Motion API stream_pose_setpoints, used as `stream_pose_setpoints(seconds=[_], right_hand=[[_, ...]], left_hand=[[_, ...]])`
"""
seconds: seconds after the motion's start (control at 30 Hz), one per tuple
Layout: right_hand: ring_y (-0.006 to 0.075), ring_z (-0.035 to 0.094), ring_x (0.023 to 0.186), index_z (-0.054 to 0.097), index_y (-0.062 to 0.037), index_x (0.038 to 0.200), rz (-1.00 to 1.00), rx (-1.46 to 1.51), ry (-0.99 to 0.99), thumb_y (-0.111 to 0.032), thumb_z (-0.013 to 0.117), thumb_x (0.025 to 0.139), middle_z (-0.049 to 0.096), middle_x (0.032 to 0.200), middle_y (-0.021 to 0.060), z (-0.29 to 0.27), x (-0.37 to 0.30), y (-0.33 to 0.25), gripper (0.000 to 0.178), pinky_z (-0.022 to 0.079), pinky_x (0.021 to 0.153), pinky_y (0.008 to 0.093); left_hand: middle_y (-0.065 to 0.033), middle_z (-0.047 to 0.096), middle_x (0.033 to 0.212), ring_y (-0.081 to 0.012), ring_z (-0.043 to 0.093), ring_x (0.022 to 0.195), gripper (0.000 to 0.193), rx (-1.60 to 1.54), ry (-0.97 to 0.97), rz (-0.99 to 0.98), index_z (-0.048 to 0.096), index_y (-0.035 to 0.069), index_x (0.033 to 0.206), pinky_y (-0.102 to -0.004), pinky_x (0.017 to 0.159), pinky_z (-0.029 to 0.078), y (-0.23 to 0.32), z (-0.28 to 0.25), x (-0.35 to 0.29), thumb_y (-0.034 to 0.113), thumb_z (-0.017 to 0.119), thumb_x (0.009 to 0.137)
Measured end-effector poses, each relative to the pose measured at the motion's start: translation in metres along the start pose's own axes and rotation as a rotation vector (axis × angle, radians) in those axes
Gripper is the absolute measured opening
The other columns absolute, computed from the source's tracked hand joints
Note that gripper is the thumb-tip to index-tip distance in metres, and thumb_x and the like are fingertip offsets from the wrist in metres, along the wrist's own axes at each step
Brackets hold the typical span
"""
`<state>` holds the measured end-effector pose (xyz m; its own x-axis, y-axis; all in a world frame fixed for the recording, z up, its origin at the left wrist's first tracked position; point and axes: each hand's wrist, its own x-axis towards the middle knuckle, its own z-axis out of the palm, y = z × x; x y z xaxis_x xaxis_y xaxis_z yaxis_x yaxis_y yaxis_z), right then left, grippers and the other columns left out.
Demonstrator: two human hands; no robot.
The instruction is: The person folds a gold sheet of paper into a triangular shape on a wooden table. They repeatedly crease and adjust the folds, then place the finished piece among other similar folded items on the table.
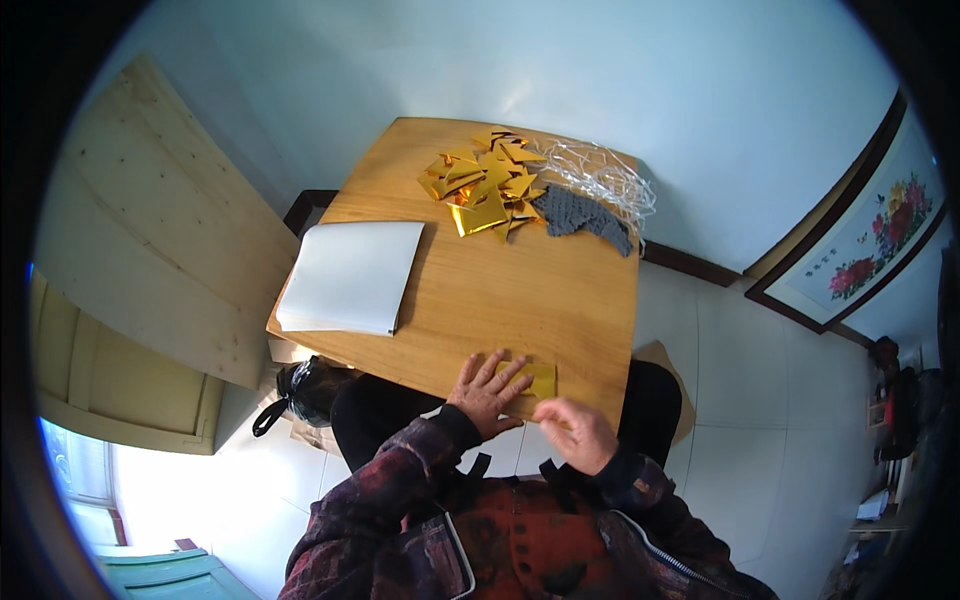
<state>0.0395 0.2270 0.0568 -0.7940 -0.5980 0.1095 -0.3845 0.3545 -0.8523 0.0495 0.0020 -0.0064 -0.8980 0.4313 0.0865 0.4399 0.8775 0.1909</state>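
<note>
A small sheet of gold foil paper lies at the table's near edge, in front of me. My left hand rests flat over its left part, fingers spread, hiding much of it. At the sheet's near right corner is my right hand, its fingers curled together with the tips against the paper. Farther back on the table sits a loose pile of folded gold foil pieces, many of them pointed.
A white stack of sheets lies at the table's left. Beside the gold pile are a dark grey knitted piece and tangled clear strands. The wooden table stands against the wall. A black plastic bag is below its left edge.
</note>
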Motion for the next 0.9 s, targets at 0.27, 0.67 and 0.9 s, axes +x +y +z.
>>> stream_pose_setpoints(seconds=[0.27, 0.67, 0.9], right_hand=[[0.0342, 0.052, 0.12, 0.058, -0.0016, 0.115, -0.082, -0.443, 0.253, -0.009, 0.072, 0.074, 0.056, 0.125, 0.0134, -0.013, 0.027, 0.049, 0.044, 0.042, 0.1, 0.0428], [0.0324, 0.054, 0.117, 0.062, -0.0044, 0.106, -0.045, -0.475, 0.243, -0.004, 0.069, 0.073, 0.058, 0.121, 0.0106, -0.015, 0.031, 0.056, 0.034, 0.043, 0.098, 0.0428], [0.0329, 0.054, 0.117, 0.062, -0.0033, 0.104, -0.046, -0.498, 0.252, -0.006, 0.066, 0.074, 0.058, 0.12, 0.0116, -0.013, 0.031, 0.056, 0.031, 0.043, 0.097, 0.0434]], left_hand=[[-0.0092, 0.046, 0.145, -0.0277, 0.043, 0.134, 0.058, -0.066, 0.231, 0.232, 0.052, 0.017, 0.133, -0.0467, 0.107, 0.035, -0.01, 0.004, -0.006, 0.035, 0.068, 0.079], [-0.0135, 0.068, 0.103, -0.0333, 0.066, 0.088, 0.032, -0.434, 0.348, -0.047, 0.063, 0.011, 0.117, -0.0399, 0.073, 0.054, -0.109, -0.092, 0.114, 0.008, 0.059, 0.086], [-0.0097, 0.038, 0.15, -0.0335, 0.034, 0.138, 0.064, -0.053, 0.452, -0.18, 0.046, 0.012, 0.139, -0.05, 0.109, 0.029, -0.146, -0.133, 0.141, 0.017, 0.071, 0.08]])
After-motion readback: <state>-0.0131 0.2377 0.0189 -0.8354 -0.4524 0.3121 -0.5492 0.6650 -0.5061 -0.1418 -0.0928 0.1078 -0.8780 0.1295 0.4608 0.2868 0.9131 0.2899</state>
